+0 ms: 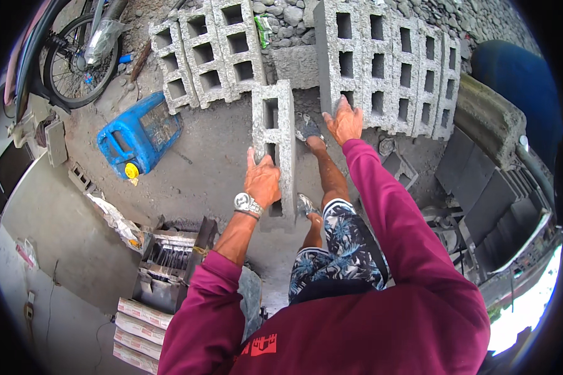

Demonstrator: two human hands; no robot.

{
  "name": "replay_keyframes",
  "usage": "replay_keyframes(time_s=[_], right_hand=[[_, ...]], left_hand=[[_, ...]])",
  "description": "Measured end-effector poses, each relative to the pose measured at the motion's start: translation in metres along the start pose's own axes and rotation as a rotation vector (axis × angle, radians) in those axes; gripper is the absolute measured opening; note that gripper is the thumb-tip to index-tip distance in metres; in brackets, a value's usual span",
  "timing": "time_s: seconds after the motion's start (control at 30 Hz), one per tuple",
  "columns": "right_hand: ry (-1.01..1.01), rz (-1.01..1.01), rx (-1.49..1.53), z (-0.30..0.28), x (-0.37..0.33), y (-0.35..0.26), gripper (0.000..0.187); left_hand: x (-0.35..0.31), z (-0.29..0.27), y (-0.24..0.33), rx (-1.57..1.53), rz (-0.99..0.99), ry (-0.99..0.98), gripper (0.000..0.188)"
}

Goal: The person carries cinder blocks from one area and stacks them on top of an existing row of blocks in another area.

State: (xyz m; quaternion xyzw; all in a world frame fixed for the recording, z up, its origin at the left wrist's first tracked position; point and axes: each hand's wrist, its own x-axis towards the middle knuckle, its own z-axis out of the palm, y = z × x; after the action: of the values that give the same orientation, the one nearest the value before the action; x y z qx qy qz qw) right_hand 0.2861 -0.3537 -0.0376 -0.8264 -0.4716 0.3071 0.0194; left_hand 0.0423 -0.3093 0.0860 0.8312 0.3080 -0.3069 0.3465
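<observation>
My left hand [262, 180], with a metal wristwatch on the wrist, grips the near end of a grey hollow concrete block [274, 134] and holds it off the ground. My right hand [344, 120] reaches forward and presses flat against the lower edge of a stack of the same grey blocks [381, 62] standing on edge. My legs in patterned shorts and my feet show below the carried block.
More hollow blocks [206, 50] lie in a row at the upper left. A blue plastic jerrycan [139, 134] with a yellow cap lies on the dirt ground. A bicycle wheel [75, 59] is at far left; a metal block mould [169, 265] sits lower left, dark slabs [488, 187] right.
</observation>
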Motion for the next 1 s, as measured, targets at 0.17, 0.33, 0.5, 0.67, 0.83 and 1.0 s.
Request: replay_keyframes(time_s=[0.17,0.33,0.5,0.67,0.83,1.0], right_hand=[[-0.083,0.109,-0.207,0.012,0.006,-0.019,0.059],[-0.06,0.086,-0.311,0.008,0.011,-0.024,0.072],[-0.195,0.038,-0.359,-0.065,0.02,-0.072,0.07],[-0.362,-0.057,-0.29,-0.158,0.025,-0.097,0.057],[-0.483,-0.204,-0.301,-0.227,-0.006,-0.109,0.046],[-0.623,-0.457,-0.628,-0.27,-0.104,-0.153,0.054]], left_hand=[[-0.092,0.059,0.023,0.002,-0.062,-0.125,0.01],[-0.167,0.105,0.031,-0.014,-0.144,-0.192,0.01],[-0.26,0.164,0.07,-0.161,-0.347,-0.121,0.011],[-0.334,0.213,0.138,-0.293,-0.586,0.074,0.013],[-0.385,0.277,0.22,-0.532,-0.773,0.183,0.027],[-0.409,0.365,0.296,-0.802,-0.923,0.202,0.033]])
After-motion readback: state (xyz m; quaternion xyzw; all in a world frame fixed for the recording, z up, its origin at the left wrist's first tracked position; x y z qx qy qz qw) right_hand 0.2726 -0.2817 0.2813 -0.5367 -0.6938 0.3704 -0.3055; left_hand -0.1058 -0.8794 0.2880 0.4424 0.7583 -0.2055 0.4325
